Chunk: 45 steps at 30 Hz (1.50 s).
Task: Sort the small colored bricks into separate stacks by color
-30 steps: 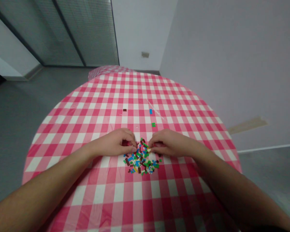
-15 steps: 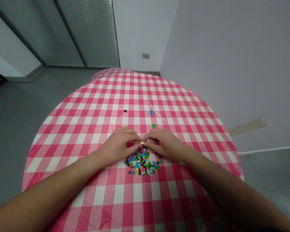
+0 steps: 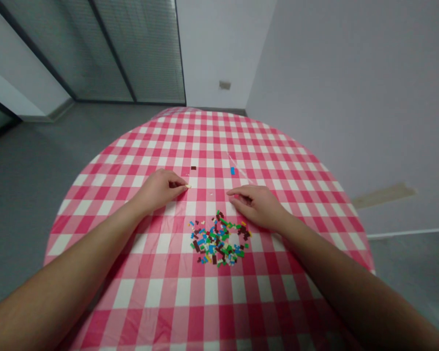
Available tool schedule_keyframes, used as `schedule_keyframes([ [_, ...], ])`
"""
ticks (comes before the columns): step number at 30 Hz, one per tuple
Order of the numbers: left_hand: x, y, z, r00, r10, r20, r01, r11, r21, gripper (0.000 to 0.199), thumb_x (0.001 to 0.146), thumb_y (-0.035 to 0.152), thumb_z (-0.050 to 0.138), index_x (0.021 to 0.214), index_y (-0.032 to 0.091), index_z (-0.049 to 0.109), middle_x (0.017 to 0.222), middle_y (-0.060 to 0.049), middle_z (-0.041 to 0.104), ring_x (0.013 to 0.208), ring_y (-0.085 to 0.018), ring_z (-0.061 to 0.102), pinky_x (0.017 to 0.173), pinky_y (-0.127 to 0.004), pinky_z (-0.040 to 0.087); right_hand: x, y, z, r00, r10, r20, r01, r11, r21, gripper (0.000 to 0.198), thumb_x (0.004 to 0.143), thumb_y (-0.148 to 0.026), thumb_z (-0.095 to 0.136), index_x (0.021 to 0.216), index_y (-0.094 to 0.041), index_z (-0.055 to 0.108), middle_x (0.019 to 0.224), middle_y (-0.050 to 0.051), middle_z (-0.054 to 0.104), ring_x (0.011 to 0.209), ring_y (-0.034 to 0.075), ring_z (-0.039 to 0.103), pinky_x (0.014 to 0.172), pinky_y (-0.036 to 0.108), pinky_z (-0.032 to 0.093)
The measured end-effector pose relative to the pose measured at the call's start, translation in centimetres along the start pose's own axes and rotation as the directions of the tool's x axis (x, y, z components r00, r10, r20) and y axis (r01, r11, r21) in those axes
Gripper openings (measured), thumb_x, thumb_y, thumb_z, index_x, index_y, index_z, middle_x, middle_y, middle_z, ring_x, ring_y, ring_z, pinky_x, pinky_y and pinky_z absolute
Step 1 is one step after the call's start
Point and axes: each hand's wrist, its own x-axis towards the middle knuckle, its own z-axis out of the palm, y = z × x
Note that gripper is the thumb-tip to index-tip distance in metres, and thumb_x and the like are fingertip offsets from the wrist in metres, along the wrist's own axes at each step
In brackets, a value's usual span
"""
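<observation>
My left hand (image 3: pixel 163 187) pinches a small cream toy brick (image 3: pixel 189 186) between thumb and fingertips, just above or on the cloth; I cannot tell which. A dark brown brick (image 3: pixel 193 168) lies a little beyond it. My right hand (image 3: pixel 258 204) hovers low over the cloth with index finger and thumb slightly apart, and no piece shows between them. Past its fingers lies a blue brick (image 3: pixel 232 171). Nearer to me, between the two forearms, spreads a loose pile of tiny bricks (image 3: pixel 219 241) in green, blue, brown, white and yellow.
A red-and-white checked tablecloth (image 3: pixel 183 292) covers the round table. A thin clear strip or crease crosses the cloth beyond my right hand. Behind the table are a glass partition (image 3: pixel 149 53) and a pale wall (image 3: pixel 332 87).
My hands have parted from above the pile. The left has moved left and away from me with the cream brick. The right has shifted slightly forward, and the green pieces there no longer show.
</observation>
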Motion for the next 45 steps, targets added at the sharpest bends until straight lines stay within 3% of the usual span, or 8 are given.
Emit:
schedule_keyframes([
  [9, 0.0, 0.3, 0.3, 1.000, 0.016, 0.001, -0.016, 0.999, 0.035, 0.025, 0.082, 0.035, 0.065, 0.090, 0.020, 0.083, 0.085, -0.007, 0.080, 0.074, -0.024, 0.072, 0.070, -0.035, 0.054, 0.0, 0.1, 0.1, 1.000, 0.002, 0.001, -0.002, 1.000, -0.007, 0.031, 0.098, -0.031, 0.055, 0.116, -0.020, 0.078, 0.088, 0.008, 0.079, 0.077, 0.020, 0.069, 0.074, 0.036, 0.053],
  [15, 0.0, 0.0, 0.8, 0.990, 0.127, -0.066, -0.123, 0.990, 0.062, 0.023, 0.083, 0.034, 0.063, 0.085, 0.022, 0.082, 0.080, -0.006, 0.079, 0.072, -0.023, 0.070, 0.070, -0.037, 0.053, 0.0, 0.0, -0.1, 1.000, 0.006, 0.006, -0.006, 1.000, -0.008, 0.031, 0.099, -0.032, 0.055, 0.116, -0.018, 0.077, 0.081, 0.007, 0.076, 0.074, 0.019, 0.067, 0.073, 0.036, 0.051],
  [22, 0.1, 0.0, 1.2, 0.986, 0.147, -0.079, -0.144, 0.989, 0.039, 0.022, 0.085, 0.034, 0.064, 0.081, 0.023, 0.082, 0.078, -0.005, 0.079, 0.070, -0.021, 0.069, 0.068, -0.035, 0.052, -0.1, -0.2, -0.1, 1.000, 0.014, 0.006, -0.014, 1.000, -0.010, 0.033, 0.098, -0.031, 0.054, 0.118, -0.017, 0.077, 0.073, 0.005, 0.072, 0.069, 0.018, 0.064, 0.070, 0.034, 0.048],
  [33, 0.1, -0.3, 1.2, 0.984, 0.164, -0.064, -0.161, 0.986, 0.047, 0.021, 0.087, 0.034, 0.064, 0.085, 0.024, 0.082, 0.083, -0.006, 0.080, 0.075, -0.023, 0.070, 0.075, -0.040, 0.054, 0.0, 0.1, -0.4, 1.000, 0.005, 0.008, -0.004, 1.000, -0.024, 0.029, 0.097, -0.028, 0.057, 0.113, -0.019, 0.079, 0.087, 0.007, 0.079, 0.078, 0.019, 0.069, 0.075, 0.035, 0.052],
  [37, 0.0, -0.1, 1.1, 0.983, 0.171, -0.074, -0.166, 0.984, 0.069, 0.022, 0.088, 0.037, 0.064, 0.086, 0.024, 0.082, 0.082, -0.006, 0.079, 0.075, -0.024, 0.069, 0.081, -0.044, 0.053, 0.0, 0.1, -0.3, 0.996, -0.050, 0.077, 0.050, 0.999, -0.009, 0.023, 0.096, -0.025, 0.058, 0.103, -0.021, 0.080, 0.101, 0.009, 0.081, 0.090, 0.020, 0.073, 0.081, 0.036, 0.054],
  [45, -0.1, -0.1, 1.1, 0.971, 0.208, -0.120, -0.199, 0.976, 0.083, 0.019, 0.089, 0.038, 0.066, 0.090, 0.025, 0.080, 0.087, -0.005, 0.079, 0.082, -0.025, 0.069, 0.089, -0.047, 0.052, 0.0, -0.2, -1.3, 0.957, -0.111, 0.269, 0.103, 0.994, 0.045, 0.021, 0.093, -0.020, 0.060, 0.097, -0.020, 0.081, 0.095, 0.007, 0.081, 0.084, 0.017, 0.072, 0.078, 0.031, 0.053],
])
